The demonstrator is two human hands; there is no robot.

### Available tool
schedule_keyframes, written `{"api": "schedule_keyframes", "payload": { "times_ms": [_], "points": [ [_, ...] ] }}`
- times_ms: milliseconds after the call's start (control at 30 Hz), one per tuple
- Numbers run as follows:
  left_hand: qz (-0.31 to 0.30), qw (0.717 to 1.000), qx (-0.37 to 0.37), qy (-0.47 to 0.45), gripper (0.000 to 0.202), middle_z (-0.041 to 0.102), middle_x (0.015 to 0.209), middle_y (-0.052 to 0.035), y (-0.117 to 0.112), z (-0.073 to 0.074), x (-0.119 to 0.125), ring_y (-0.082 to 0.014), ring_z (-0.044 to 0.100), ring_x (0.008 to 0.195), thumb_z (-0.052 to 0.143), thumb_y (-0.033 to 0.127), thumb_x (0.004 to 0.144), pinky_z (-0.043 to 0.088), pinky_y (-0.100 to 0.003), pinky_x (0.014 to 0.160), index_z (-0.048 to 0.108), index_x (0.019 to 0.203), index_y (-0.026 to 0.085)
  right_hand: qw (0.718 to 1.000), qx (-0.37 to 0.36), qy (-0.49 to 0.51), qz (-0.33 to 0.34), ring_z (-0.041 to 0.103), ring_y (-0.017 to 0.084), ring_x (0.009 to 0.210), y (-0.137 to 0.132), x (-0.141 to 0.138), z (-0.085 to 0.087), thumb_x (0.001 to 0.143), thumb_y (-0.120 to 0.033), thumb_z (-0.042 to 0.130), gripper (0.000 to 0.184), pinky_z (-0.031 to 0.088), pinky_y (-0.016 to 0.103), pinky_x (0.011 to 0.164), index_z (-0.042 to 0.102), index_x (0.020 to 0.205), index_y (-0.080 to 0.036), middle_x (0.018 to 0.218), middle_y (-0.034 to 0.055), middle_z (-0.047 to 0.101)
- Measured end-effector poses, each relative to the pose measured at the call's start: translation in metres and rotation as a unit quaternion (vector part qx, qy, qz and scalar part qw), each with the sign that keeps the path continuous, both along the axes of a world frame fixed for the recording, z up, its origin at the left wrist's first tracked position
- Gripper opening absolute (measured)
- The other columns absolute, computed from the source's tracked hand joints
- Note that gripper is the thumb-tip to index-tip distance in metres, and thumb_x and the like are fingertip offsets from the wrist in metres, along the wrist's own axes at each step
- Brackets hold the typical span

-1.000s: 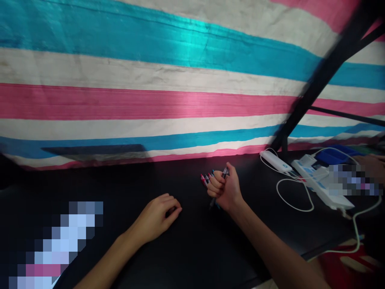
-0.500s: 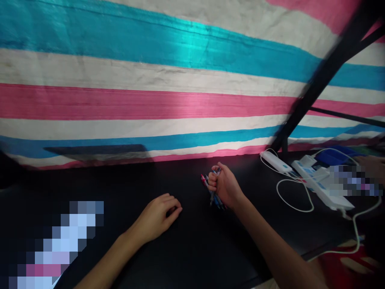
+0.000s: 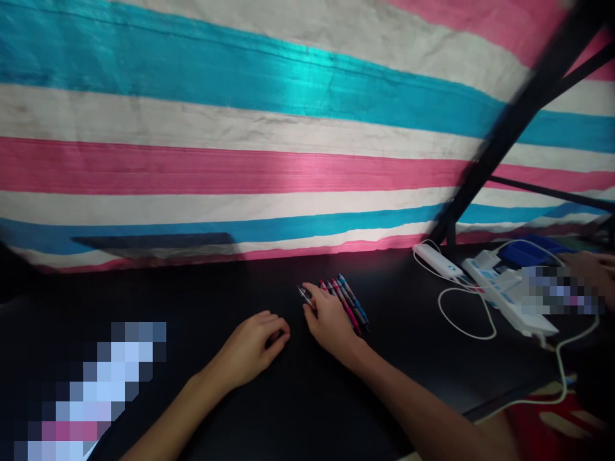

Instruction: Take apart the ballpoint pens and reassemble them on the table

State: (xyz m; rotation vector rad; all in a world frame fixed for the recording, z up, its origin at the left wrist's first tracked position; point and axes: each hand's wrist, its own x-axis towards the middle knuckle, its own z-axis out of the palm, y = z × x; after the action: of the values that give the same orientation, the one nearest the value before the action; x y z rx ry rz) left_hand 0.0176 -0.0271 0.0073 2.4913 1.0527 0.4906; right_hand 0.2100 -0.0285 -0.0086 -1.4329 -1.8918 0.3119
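Fingers (image 3: 314, 302) of right hand (image 3: 331, 323) flat on pens (image 3: 350, 301)

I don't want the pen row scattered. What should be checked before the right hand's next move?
1. Pens lie side by side in a row on the black table: ok.
2. Right hand lies flat at the row's left edge, touching a separate dark pen: ok.
3. Left hand rests curled on the table, apart from the pens: ok.
4. White cable and power strip lie apart from the row: ok.
5. Caps on every pen: cannot tell.
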Motion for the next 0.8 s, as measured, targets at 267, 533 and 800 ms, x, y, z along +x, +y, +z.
{"api": "schedule_keyframes", "payload": {
  "times_ms": [267, 533, 800],
  "points": [
    [-0.003, 1.0, 0.006, 0.007, 0.017, 0.055, 0.068, 0.0001, -0.002, 0.0, -0.001, -0.0168, 0.051, 0.072, 0.045, 0.026, 0.09, 0.038, -0.029, 0.071, 0.061, 0.087, 0.022, 0.99, 0.039, -0.078, -0.113, 0.055, 0.024, 0.093, 0.006, 0.014, 0.01, 0.083, -0.028, 0.059, 0.042, 0.042, 0.037, 0.086, 0.056, 0.123, -0.017, 0.097, 0.0094, 0.063],
    [-0.001, 1.0, 0.006, 0.015, 0.017, 0.055, 0.068, 0.0013, -0.002, -0.001, -0.003, -0.0164, 0.053, 0.072, 0.043, 0.027, 0.09, 0.038, -0.033, 0.08, 0.06, 0.087, 0.023, 0.982, 0.015, -0.104, -0.159, 0.045, 0.03, 0.112, 0.015, 0.037, 0.011, 0.07, -0.052, 0.068, 0.055, 0.037, 0.043, 0.089, 0.059, 0.118, -0.026, 0.117, 0.0102, 0.055],
    [0.006, 1.0, 0.002, 0.01, 0.016, 0.055, 0.068, 0.0008, -0.003, 0.0, -0.001, -0.0169, 0.052, 0.072, 0.045, 0.026, 0.089, 0.038, -0.029, 0.072, 0.06, 0.086, 0.023, 0.971, -0.081, -0.156, -0.161, 0.034, 0.033, 0.128, 0.015, 0.029, -0.01, 0.08, -0.042, 0.058, 0.063, 0.031, 0.048, 0.097, 0.04, 0.137, -0.024, 0.137, 0.0151, 0.043]
  ]
}}
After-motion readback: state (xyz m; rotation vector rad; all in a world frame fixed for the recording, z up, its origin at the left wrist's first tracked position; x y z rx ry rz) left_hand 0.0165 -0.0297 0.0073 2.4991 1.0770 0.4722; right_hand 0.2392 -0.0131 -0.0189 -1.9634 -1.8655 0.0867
